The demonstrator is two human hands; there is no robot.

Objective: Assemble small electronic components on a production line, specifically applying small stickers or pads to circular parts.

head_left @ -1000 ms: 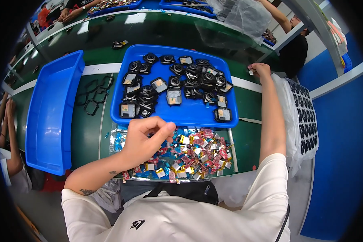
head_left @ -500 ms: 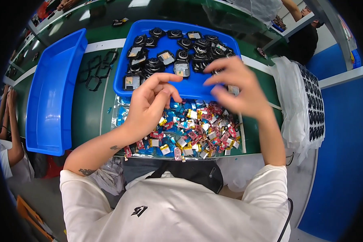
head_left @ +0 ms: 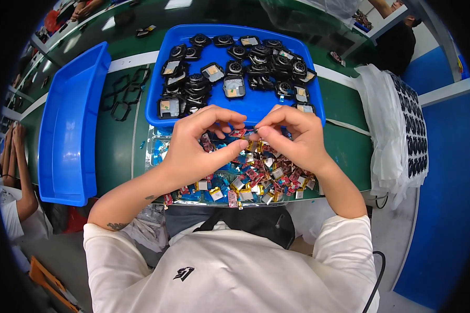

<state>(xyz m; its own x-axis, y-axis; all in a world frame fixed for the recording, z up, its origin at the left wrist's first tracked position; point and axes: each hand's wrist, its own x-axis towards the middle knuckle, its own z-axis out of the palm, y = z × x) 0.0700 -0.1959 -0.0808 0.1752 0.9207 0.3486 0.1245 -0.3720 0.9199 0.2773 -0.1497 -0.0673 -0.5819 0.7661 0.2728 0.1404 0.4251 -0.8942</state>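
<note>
My left hand and my right hand meet above a pile of small red, blue and yellow parts at the near edge of the green table. Both pinch one small red part between their fingertips. Just beyond the hands stands a blue tray holding several black round and square components.
A long blue tray lies at my left, with black frame pieces between the two trays. A white sheet with rows of black parts lies at the right. Another person's hands show at the far left edge.
My right hand came back from the far right of the tray to meet my left hand over the pile. Both hands now pinch the small red part together.
</note>
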